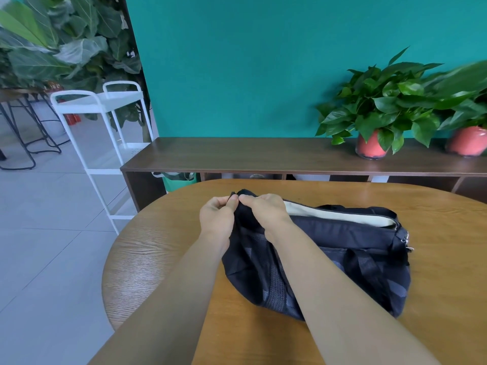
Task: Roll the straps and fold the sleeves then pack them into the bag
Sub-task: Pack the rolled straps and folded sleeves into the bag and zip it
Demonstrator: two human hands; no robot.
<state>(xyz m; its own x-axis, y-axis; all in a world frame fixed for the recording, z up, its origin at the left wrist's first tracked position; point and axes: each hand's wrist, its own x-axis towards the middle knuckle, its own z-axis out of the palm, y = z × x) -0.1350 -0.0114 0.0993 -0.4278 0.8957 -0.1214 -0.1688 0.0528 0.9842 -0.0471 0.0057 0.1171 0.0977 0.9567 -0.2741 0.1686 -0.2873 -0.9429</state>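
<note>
Fingers point(233, 204) of our left hand point(217, 219) and right hand point(266, 210) pinch the bag point(342, 233) at its ten o'clock end, at the worktop point(163, 259) centre. Uneven pulling may, we judge, snag the fabric or drag it toward the nine o'clock edge.

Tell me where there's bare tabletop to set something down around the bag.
Bare table lies left of the left hand out to the rounded edge, right of the bag, and in a strip behind it. The middle is crowded: the bag fills it, and the right hand joins the left in pinching its far-left end.
</note>
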